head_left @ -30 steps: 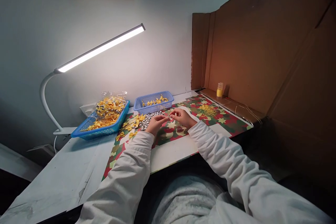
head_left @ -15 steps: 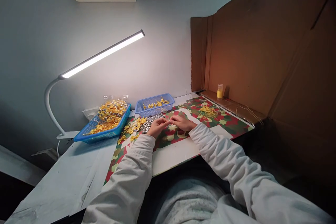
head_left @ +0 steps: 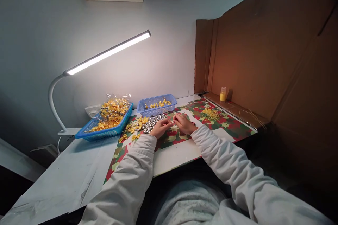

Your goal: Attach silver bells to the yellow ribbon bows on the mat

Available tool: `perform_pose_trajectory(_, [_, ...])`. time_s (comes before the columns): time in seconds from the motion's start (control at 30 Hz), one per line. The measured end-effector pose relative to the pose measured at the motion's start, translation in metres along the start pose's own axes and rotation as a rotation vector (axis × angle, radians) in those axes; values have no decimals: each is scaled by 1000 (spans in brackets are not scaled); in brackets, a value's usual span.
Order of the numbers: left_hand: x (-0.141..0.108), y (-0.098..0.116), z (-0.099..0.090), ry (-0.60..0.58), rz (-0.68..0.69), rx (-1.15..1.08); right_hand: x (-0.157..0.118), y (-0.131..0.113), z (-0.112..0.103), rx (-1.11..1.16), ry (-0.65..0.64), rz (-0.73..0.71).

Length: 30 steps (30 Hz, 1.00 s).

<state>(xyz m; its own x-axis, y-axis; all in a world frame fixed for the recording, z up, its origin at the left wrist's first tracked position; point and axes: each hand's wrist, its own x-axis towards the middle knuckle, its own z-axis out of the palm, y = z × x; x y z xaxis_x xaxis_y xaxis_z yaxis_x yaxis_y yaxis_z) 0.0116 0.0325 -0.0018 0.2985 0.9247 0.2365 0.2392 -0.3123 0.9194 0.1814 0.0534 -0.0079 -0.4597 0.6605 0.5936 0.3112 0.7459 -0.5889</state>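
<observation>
My left hand (head_left: 160, 128) and my right hand (head_left: 183, 123) meet fingertip to fingertip above the camouflage-patterned mat (head_left: 171, 140). Both are closed in a pinch; whatever lies between the fingers is too small to make out. Just beyond my left hand is a heap of silver bells (head_left: 153, 122). Yellow ribbon bows (head_left: 137, 124) with thin ties lie left of the bells. To the right of my right hand sits a tangle of yellow cord (head_left: 211, 114).
A blue basket (head_left: 102, 134) piled with yellow bows and bells stands at the left, below a lit lamp (head_left: 111, 52). Behind the bells, a second basket (head_left: 156, 110) holds several bows. A small yellow bottle (head_left: 223, 95) stands by the cardboard wall (head_left: 248, 56).
My fingertips stay together, but the right hand's fingers have curled and tilted more steeply. The whole view has shifted slightly, with the lamp and baskets a little farther right.
</observation>
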Motion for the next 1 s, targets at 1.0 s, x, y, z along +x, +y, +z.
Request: perform_pose_trajectory(1.0, [2,0,6,-13,-15,68,-1,0,8,-6,-63,14])
